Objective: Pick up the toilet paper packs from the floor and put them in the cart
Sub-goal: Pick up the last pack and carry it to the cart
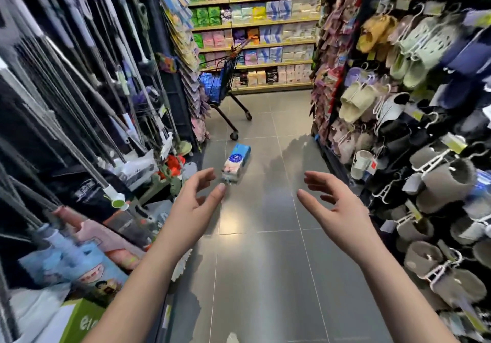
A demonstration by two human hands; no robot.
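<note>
Both hands are out in front, empty: left hand (196,199) has its fingers loosely spread with the thumb pointing toward the pack, right hand (337,207) is open the same way, palms roughly facing each other with a wide gap between them. Looks like a two-handed scoop being set up. The toilet paper pack (237,162) lies lengthwise on the grey floor tiles (265,276) a bit ahead, blue end pointing away, and neither hand is touching it yet. The cart (225,82) sits well down the aisle near the far shelves, partly tucked behind the left rack, with what looks like something blue already inside it, though I can't tell what. My guess on what could go sideways: the aisle is tight, with mop handles (87,82) leaning out on the left and slippers on hangers (393,82) sticking out on the right, so a wide elbow on the way down could knock stuff off. Also that pack is soft plastic wrap, so grabbing only one end could let it sag or slip out.
</note>
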